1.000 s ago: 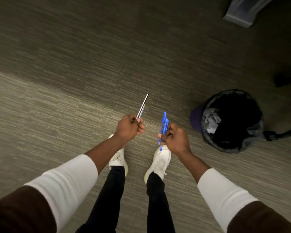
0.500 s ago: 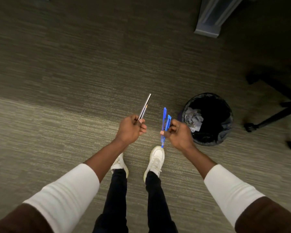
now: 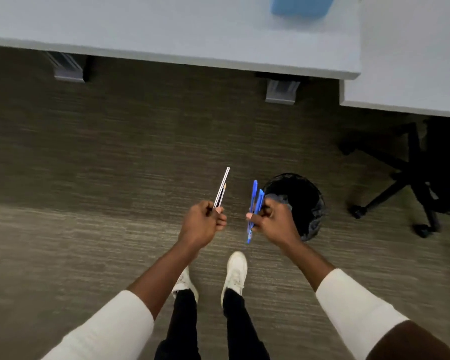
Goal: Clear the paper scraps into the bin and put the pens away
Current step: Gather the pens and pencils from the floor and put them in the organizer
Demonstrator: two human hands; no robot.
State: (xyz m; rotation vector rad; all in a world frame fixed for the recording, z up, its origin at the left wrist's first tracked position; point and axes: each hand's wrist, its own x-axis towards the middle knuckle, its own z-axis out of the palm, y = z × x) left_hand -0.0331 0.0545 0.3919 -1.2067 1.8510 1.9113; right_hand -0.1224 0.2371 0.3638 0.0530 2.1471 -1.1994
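My view has lifted from the bare carpet, and the white table (image 3: 166, 29) has come into sight ahead, so I am heading back to it. My left hand (image 3: 202, 224) is clenched around a slim silver pen and a pencil (image 3: 222, 188). My right hand (image 3: 276, 220) grips a bunch of blue pens (image 3: 255, 201). The bin (image 3: 309, 203) stands on the floor just beyond my right hand, now partly hidden behind it. I judge the scraps are dealt with; the pens need a home, perhaps near the blue thing (image 3: 302, 6) on the table.
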